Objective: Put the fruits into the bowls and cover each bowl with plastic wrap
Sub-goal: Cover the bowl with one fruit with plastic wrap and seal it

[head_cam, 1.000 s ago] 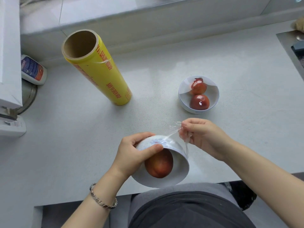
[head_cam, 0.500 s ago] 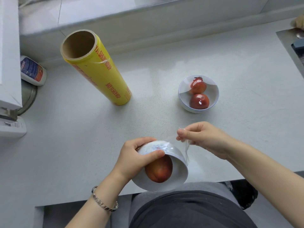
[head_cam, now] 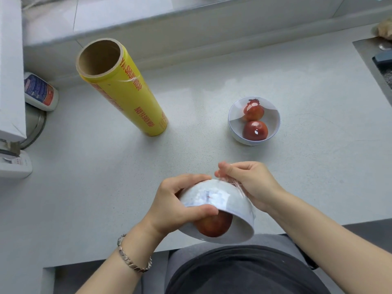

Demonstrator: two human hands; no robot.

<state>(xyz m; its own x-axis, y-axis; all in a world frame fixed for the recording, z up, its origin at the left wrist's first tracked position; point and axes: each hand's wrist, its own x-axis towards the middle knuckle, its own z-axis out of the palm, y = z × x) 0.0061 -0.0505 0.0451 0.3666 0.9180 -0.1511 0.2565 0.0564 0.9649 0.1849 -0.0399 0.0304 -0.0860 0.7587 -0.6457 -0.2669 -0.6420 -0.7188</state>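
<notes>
Tilted bowl [head_cam: 224, 200] with fruit [head_cam: 214, 227] gripped by left hand [head_cam: 176, 206], right hand [head_cam: 252, 183] pinching wrap [head_cam: 235, 183] at its far-right side

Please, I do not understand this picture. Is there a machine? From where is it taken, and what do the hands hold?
No machine: a person works with bare hands, and one camera on the head looks down at them. The left hand grips a tilted white bowl with a red fruit inside. The right hand pinches clear wrap at its outside. On the grey counter stand a yellow roll of wrap and a second bowl with two red fruits.
</notes>
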